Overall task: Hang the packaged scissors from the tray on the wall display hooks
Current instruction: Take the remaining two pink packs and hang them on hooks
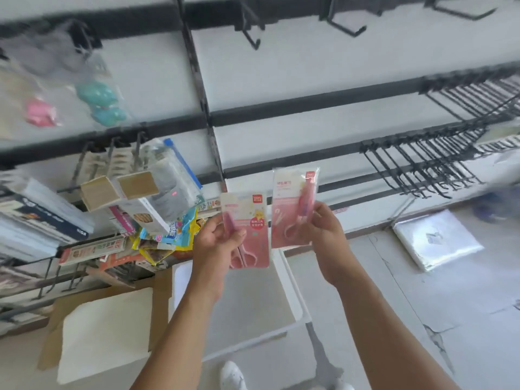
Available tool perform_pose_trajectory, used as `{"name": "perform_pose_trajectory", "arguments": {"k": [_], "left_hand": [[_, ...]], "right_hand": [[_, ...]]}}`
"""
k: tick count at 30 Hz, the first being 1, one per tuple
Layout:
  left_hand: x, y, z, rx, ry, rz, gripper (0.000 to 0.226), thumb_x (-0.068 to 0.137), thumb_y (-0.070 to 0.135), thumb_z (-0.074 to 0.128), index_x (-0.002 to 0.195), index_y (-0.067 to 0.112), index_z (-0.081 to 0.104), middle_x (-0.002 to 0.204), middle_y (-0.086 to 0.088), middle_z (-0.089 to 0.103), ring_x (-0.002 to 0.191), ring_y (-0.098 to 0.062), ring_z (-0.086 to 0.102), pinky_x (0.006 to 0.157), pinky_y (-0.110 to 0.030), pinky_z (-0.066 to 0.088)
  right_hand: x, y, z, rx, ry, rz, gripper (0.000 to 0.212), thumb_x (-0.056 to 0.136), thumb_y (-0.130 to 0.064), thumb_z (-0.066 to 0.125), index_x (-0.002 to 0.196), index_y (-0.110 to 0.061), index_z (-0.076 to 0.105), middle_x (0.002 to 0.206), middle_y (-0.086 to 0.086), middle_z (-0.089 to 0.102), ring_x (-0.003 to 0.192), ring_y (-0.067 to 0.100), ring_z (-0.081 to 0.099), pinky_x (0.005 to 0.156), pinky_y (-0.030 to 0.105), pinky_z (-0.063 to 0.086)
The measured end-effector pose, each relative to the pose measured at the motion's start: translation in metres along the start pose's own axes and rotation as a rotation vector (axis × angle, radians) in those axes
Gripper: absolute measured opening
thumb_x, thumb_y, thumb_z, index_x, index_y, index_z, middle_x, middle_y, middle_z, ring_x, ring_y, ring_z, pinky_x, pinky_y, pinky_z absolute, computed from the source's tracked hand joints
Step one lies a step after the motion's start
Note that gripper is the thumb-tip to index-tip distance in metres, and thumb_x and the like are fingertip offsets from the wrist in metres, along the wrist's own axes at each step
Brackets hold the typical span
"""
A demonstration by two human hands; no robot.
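My left hand (218, 246) grips a pink scissors package (249, 220) by its lower left side. Beside it my right hand (323, 229) pinches a second pink scissors package (291, 204) at its right edge. Both packs are upright and held side by side in front of the white wall panel. The white tray (295, 294) lies on the floor below my forearms, its grey bottom bare where it shows. Black display hooks (416, 167) stick out of the wall rails to the right of the packs, and more bare hooks (250, 38) hang higher up.
Hooks at the left carry boxed goods (135, 190), teal and pink items (98, 102) and snack packets (174, 235). A cardboard box with a white sheet (107, 330) sits left of the tray. A stack of clear bags (436, 240) lies on the floor at right.
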State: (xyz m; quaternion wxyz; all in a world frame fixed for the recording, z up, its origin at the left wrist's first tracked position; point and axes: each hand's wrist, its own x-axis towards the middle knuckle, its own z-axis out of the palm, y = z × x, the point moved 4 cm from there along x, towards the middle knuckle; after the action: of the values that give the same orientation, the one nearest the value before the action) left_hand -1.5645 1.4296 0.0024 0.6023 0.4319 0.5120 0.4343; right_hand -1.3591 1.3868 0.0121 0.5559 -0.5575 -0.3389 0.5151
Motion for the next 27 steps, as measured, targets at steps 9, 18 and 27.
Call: {"name": "perform_pose_trajectory", "arguments": {"k": [9,18,27], "left_hand": [[-0.054,0.075,0.129,-0.073,0.141,0.255,0.034,0.086,0.000,0.071,0.114,0.018,0.065,0.101,0.002,0.081,0.084,-0.014,0.077,0.064,-0.024,0.058],[-0.081,0.168,0.238,-0.108,0.095,0.469,0.041,0.084,0.007,0.075,0.121,0.021,0.064,0.106,0.001,0.079,0.091,-0.020,0.078,0.065,-0.031,0.061],[-0.039,0.236,0.304,-0.067,0.021,0.702,0.042,0.086,0.020,0.075,0.126,0.027,0.064,0.108,0.002,0.079,0.099,-0.018,0.076,0.081,-0.036,0.059]], "right_hand": [[-0.031,-0.115,-0.116,0.064,-0.107,-0.179,0.027,0.095,0.007,0.053,0.122,0.005,0.052,0.100,0.020,0.073,0.065,0.012,0.072,0.054,0.017,0.053],[-0.040,-0.220,-0.200,0.084,-0.115,-0.364,0.028,0.097,0.000,0.058,0.125,-0.002,0.054,0.104,0.021,0.074,0.077,0.019,0.075,0.061,0.022,0.057],[0.001,-0.296,-0.231,0.127,-0.063,-0.550,0.052,0.096,0.000,0.061,0.139,-0.023,0.044,0.100,0.018,0.077,0.090,0.031,0.077,0.068,0.033,0.062]]}}
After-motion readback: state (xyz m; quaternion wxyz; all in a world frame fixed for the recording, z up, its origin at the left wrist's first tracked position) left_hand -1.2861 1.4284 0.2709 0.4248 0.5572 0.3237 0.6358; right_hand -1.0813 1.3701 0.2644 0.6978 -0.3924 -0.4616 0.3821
